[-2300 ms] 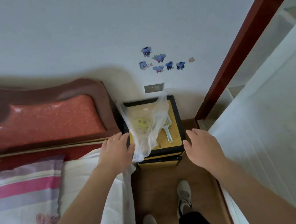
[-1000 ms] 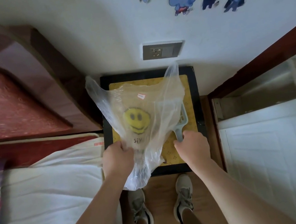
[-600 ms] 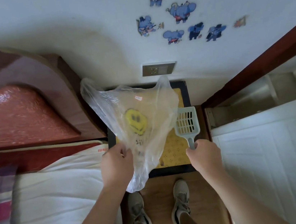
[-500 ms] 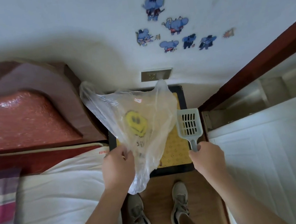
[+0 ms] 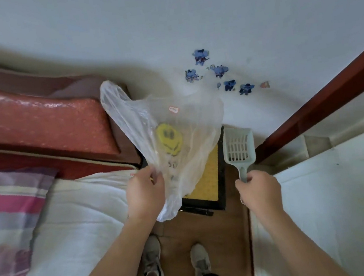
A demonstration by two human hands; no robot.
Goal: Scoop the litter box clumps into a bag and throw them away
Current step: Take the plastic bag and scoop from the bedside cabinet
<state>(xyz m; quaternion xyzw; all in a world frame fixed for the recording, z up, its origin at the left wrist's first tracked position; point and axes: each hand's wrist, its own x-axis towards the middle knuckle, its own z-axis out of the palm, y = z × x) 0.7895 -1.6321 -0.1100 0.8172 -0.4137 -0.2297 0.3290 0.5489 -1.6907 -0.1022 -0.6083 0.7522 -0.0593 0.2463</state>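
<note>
Two things held | pinched clear smiley bag (image 5: pixel 169 121) with left hand (image 5: pixel 145 194) | gripped pale scoop (image 5: pixel 237 146) by handle with right hand (image 5: pixel 259 189) | held bag over yellow desk (image 5: pixel 207 178) beside bed (image 5: pixel 71 221)

A pale wall (image 5: pixel 161 24) carries a cluster of blue cartoon stickers (image 5: pixel 219 70), and a dark red door frame (image 5: pixel 322 101) slants along its right side above a white panel (image 5: pixel 346 197). On the left, a red padded headboard (image 5: pixel 35 124) backs a white-sheeted bed (image 5: pixel 73 233) with a pink-and-purple striped pillow (image 5: pixel 7 207). Just beside the bed, a black-rimmed, yellow-topped cabinet (image 5: pixel 207 180) stands on the brown wooden floor (image 5: pixel 223 232).
</note>
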